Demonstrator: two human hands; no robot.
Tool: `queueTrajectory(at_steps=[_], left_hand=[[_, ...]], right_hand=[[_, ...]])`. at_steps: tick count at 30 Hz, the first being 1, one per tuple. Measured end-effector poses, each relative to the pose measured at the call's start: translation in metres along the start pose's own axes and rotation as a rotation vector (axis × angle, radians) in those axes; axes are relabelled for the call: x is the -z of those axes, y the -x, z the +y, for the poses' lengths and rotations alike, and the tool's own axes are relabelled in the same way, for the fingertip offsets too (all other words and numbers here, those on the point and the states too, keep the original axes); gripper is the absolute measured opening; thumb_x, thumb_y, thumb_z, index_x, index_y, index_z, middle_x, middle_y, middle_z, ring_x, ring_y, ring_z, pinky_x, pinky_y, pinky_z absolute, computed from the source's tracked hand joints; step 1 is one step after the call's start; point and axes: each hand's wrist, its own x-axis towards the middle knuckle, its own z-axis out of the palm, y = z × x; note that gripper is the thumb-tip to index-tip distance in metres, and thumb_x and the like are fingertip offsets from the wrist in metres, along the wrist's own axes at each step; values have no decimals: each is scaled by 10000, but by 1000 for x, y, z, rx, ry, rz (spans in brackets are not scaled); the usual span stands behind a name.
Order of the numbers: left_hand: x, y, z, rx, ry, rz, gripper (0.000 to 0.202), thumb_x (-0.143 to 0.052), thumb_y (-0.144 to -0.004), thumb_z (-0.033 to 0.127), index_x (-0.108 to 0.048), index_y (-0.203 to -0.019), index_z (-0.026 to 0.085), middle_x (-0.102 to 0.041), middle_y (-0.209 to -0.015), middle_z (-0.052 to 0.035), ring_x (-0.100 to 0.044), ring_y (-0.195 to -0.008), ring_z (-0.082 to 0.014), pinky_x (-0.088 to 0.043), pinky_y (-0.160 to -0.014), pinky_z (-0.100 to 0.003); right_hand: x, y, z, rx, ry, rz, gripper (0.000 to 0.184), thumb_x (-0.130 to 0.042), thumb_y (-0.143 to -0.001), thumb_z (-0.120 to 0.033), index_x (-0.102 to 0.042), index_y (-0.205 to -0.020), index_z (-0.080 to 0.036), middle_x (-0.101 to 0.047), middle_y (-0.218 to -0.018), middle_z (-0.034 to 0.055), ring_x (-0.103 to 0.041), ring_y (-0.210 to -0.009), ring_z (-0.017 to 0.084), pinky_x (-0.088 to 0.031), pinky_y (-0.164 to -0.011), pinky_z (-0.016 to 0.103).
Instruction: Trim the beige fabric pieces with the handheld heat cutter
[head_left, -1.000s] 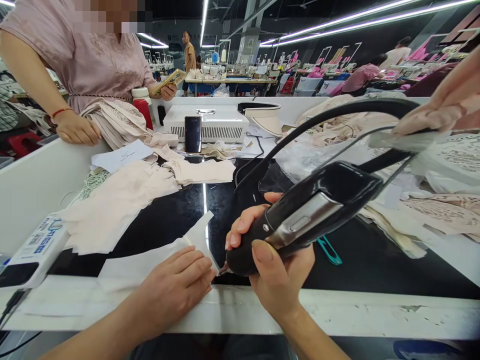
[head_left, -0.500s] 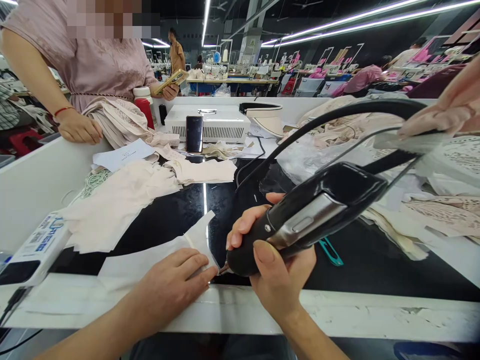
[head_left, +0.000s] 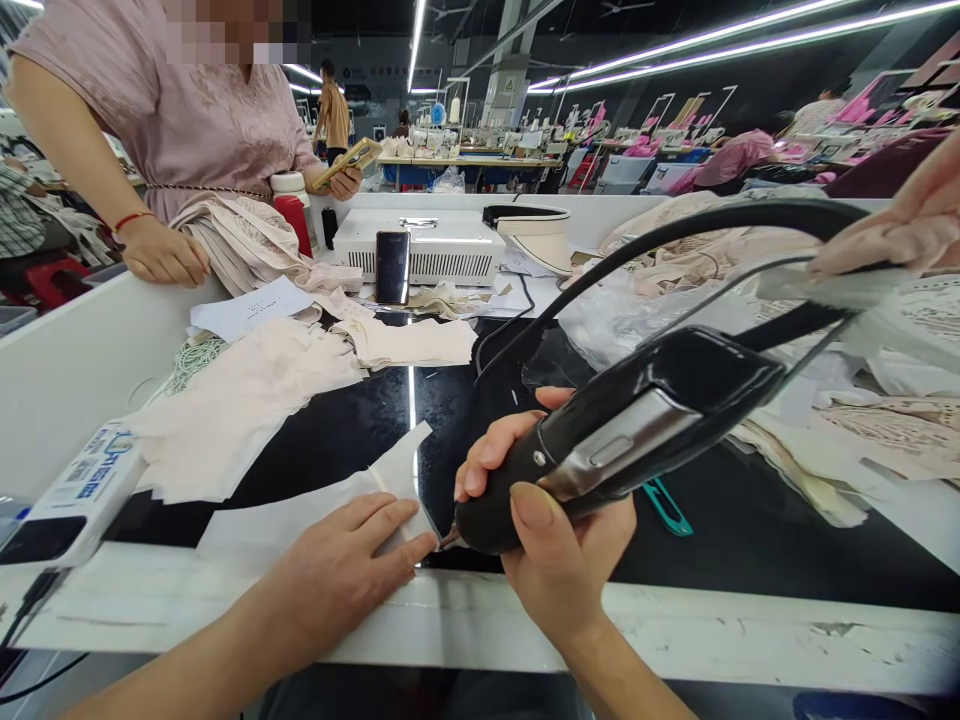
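My right hand (head_left: 559,540) is wrapped round a black corded handheld tool (head_left: 622,430) with a silver side panel. The tool is tilted down to the left, and its thin metal tip meets the edge of a white fabric piece (head_left: 300,515). Lying flat on that fabric, my left hand (head_left: 360,560) presses it against the black tabletop (head_left: 555,580), fingers stretched and their tips close beside the tool's tip. A thick black cord (head_left: 652,240) arches from the tool's rear toward the upper right.
Pale fabric pieces (head_left: 247,400) lie at left near a white box (head_left: 82,490). Behind stand a phone (head_left: 392,268), a white vented unit (head_left: 420,245) and a visor (head_left: 532,238). A teal tool (head_left: 666,505) lies right. Another person's hand (head_left: 892,240) is at upper right; a person (head_left: 217,130) stands opposite.
The view has shifted very slightly. My hands, the tool and the fabric keep nearly the same positions.
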Motion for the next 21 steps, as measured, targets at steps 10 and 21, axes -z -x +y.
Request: queueTrajectory(at_steps=[10, 21], left_hand=[[-1, 1, 2, 47, 20, 44, 343, -533, -974, 142, -589, -1306, 205, -611, -1243, -156, -608, -1149, -280, -579, -949, -444], [-4, 1, 1, 42, 12, 55, 418, -581, -936, 93, -563, -1339, 202, -594, -1255, -167, -605, -1145, -298, -578, -959, -463]], right_hand=[[-1, -7, 2, 19, 21, 32, 417, -758, -832, -343, -529, -1175, -279, -620, -798, -40, -594, -567, 127, -533, -520, 293], [-6, -15, 11, 18, 3, 42, 412, -752, -822, -290, -543, -1177, -278, -631, -794, -46, -593, -570, 123, -535, -520, 287]])
